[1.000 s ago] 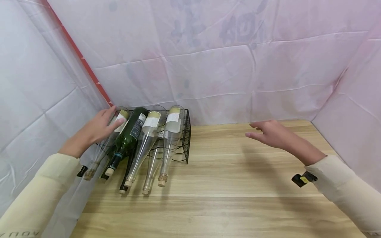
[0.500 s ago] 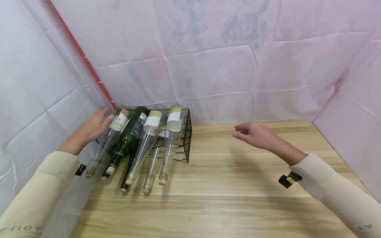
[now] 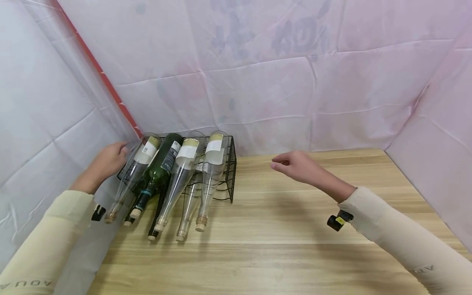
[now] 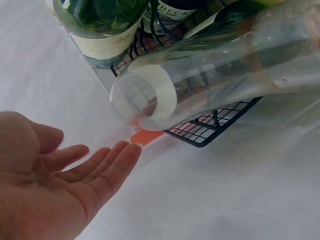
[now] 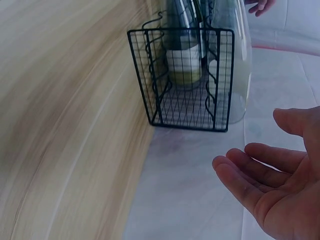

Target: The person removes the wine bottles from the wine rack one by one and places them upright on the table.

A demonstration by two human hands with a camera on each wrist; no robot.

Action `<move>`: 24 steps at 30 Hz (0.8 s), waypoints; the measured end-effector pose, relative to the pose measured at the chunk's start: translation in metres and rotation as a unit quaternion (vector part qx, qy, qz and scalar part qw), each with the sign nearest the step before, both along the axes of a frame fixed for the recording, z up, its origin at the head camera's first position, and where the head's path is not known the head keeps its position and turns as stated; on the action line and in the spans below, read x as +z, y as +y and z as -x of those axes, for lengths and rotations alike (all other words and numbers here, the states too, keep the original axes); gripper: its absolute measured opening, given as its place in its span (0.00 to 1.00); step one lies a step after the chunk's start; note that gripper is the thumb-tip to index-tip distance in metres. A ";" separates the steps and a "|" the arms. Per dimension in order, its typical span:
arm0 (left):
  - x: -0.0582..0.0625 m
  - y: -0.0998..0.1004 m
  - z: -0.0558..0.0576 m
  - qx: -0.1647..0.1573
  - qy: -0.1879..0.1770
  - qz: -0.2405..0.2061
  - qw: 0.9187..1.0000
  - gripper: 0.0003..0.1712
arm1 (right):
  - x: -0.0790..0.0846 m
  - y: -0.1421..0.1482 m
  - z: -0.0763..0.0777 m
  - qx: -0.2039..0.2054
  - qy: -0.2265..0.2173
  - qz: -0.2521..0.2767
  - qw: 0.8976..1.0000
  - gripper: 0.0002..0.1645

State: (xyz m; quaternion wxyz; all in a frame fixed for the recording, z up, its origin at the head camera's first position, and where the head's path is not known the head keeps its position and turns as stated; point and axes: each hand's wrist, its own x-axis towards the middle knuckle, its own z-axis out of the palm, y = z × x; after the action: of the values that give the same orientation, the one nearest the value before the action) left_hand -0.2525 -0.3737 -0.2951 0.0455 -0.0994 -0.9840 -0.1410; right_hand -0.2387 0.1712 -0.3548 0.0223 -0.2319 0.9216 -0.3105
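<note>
My left hand (image 3: pixel 107 161) hovers at the left end of a black wire wine rack (image 3: pixel 231 172), palm toward the bottles and fingers loosely bent, holding nothing. In the left wrist view its fingertips lie close to the base of a clear bottle (image 4: pixel 220 80). On the rack's top lie clear corked bottles (image 3: pixel 186 157) with white and gold labels and one green bottle (image 3: pixel 162 164). More bottles lie in the lower tier, including a clear one (image 3: pixel 189 205). To the right of the rack, my right hand (image 3: pixel 300 166) is in the air above the table, fingers loosely bent around nothing.
The wood-grain table (image 3: pixel 258 254) reaches forward and right of the rack. White cloth walls (image 3: pixel 265 90) enclose its back and both sides, with a red strip (image 3: pixel 110 88) in the left back corner. The bottle necks stick out past the rack's front.
My right hand has moved left, toward the rack. My left hand has drawn back a little to the left from the bottles. The rack and bottles stay in place.
</note>
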 end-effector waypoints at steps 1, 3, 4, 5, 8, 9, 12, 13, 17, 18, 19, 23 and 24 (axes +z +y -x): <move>-0.001 -0.002 0.001 0.006 0.001 -0.002 1.000 0.26 | 0.000 -0.003 0.000 0.002 -0.002 0.003 1.000 0.24; -0.001 -0.007 0.002 0.018 0.002 0.003 1.000 0.25 | 0.000 -0.009 0.001 0.006 -0.005 0.010 1.000 0.24; -0.002 -0.009 0.003 0.019 0.003 0.007 1.000 0.25 | 0.000 -0.012 0.001 0.007 -0.006 0.013 1.000 0.23; -0.003 -0.011 0.003 0.019 0.003 0.008 1.000 0.24 | 0.001 -0.015 0.001 0.008 -0.008 0.015 1.000 0.23; -0.006 -0.015 0.004 0.017 0.001 0.014 1.000 0.23 | 0.001 -0.022 0.002 0.010 -0.013 0.020 1.000 0.22; -0.007 -0.016 0.004 0.014 0.002 0.016 1.000 0.23 | 0.001 -0.025 0.002 0.010 -0.013 0.021 1.000 0.22; -0.010 -0.019 0.005 0.014 -0.002 0.023 1.000 0.22 | 0.000 -0.031 0.004 0.012 -0.015 0.022 1.000 0.21; -0.011 -0.019 0.005 0.015 -0.005 0.025 1.000 0.22 | 0.000 -0.034 0.004 0.013 -0.015 0.022 1.000 0.22; -0.014 -0.021 0.006 0.016 -0.016 0.030 0.999 0.22 | -0.003 -0.042 0.006 0.018 -0.022 0.022 0.999 0.23; -0.014 -0.021 0.006 0.016 -0.019 0.030 0.999 0.22 | -0.003 -0.044 0.007 0.019 -0.024 0.023 0.999 0.23; -0.014 -0.021 0.006 0.016 -0.023 0.030 0.999 0.22 | -0.003 -0.047 0.007 0.022 -0.026 0.025 0.999 0.23; -0.014 -0.021 0.005 0.012 -0.036 0.030 0.999 0.22 | -0.002 -0.056 0.010 0.029 -0.030 0.032 0.999 0.22; -0.014 -0.022 0.006 0.010 -0.037 0.030 0.999 0.21 | -0.002 -0.059 0.010 0.030 -0.031 0.034 0.998 0.21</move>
State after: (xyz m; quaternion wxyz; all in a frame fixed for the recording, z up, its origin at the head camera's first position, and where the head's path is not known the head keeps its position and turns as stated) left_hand -0.2581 -0.3955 -0.3090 0.0078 -0.0858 -0.9897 -0.1142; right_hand -0.2491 0.1124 -0.3568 0.0529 -0.2503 0.9021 -0.3476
